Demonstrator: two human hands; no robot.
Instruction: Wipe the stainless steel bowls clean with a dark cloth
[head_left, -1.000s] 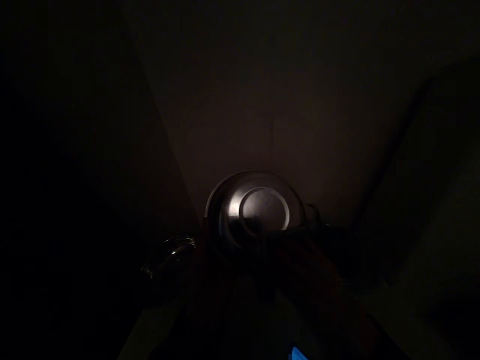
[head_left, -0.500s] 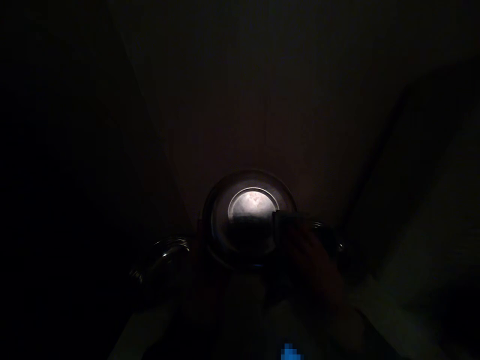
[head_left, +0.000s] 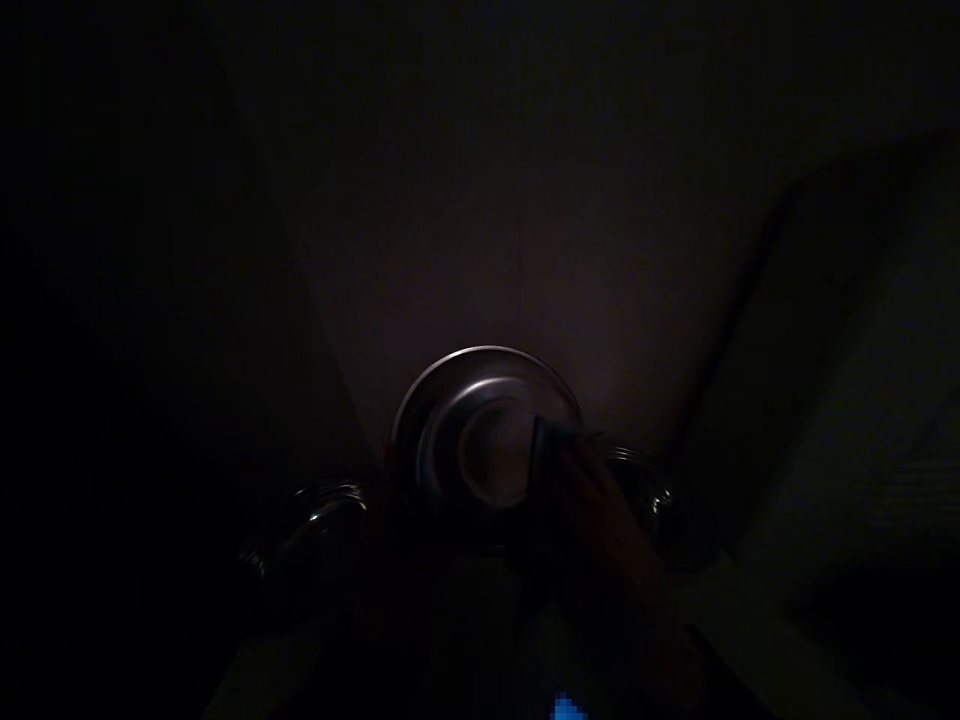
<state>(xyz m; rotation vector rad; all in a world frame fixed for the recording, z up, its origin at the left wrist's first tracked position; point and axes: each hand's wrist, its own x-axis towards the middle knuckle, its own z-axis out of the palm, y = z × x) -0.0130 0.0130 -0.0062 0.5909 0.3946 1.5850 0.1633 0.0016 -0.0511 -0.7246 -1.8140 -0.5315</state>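
The picture is very dark. A round, shiny metal bowl (head_left: 442,390) is tilted in the middle, its rim and rings catching some light. At its left edge my left hand (head_left: 384,505) is barely visible and appears to grip the rim; its fingers are mostly lost in shadow. On the right side of the bowl, my right hand (head_left: 596,505) presses a dark, straight-edged pad (head_left: 547,450) against the metal. Whether that pad is a sponge or a folded cloth I cannot make out.
More shiny metalware with stacked-looking rims (head_left: 334,500) is to the left, and similar metalware (head_left: 652,485) lies to the right, behind my right hand. A dim surface with a thin seam (head_left: 520,250) spreads beyond the bowl. A dark-edged pale shape (head_left: 847,330) runs along the right.
The bowl has tilted, so the bright glare at its centre has faded and its far rim now shines. My right hand and the pad have shifted slightly left in view.
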